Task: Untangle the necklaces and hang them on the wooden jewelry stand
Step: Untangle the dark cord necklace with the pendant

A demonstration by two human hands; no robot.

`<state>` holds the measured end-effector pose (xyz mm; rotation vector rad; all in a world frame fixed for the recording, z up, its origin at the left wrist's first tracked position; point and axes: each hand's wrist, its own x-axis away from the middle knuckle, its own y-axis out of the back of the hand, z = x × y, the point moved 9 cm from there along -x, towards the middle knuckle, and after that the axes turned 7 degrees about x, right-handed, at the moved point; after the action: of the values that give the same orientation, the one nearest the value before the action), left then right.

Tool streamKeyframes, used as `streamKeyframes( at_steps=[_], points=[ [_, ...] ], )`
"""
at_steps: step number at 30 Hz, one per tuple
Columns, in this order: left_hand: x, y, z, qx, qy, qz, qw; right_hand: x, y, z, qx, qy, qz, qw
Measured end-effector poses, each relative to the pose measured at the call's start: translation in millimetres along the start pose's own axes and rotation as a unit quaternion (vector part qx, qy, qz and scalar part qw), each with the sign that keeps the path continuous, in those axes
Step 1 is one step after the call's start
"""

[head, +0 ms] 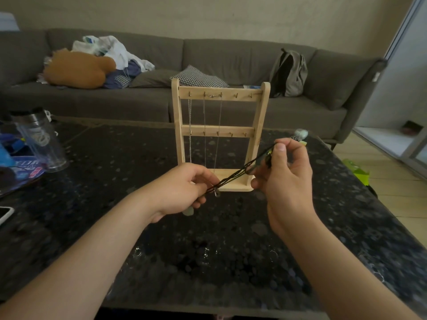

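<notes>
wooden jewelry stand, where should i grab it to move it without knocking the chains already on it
Grip the right upright of the wooden jewelry stand, coming from the right side. The silver chains hang from the left and centre hooks, so that slim vertical post is clear of them.

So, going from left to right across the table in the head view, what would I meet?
Phone → clear bottle → left hand → black necklace cords → right hand. The wooden stand overlaps both hands, so I leave it out.
</notes>
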<state>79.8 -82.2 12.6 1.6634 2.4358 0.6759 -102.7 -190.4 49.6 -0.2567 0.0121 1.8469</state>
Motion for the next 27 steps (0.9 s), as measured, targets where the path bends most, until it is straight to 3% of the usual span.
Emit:
streamKeyframes(
  at_steps=[11,19,27],
  points=[
    [3.9,-9.9,-5.6,-0.012,-0.005,0.057,0.998,2.1,-0.7,0.0,-0.031,-0.026,-0.007,0.999],
    [8.1,-17.6,-7.4,0.127,0.017,0.073,0.989,4.3,-8.5,3.5,-0.007,-0.013,0.037,0.999],
    [6.4,-6.5,-12.4,0.263,0.025,0.05,0.963,2.6,-7.0,-5.6,-0.045,-0.068,0.014,0.997]
  ],
)
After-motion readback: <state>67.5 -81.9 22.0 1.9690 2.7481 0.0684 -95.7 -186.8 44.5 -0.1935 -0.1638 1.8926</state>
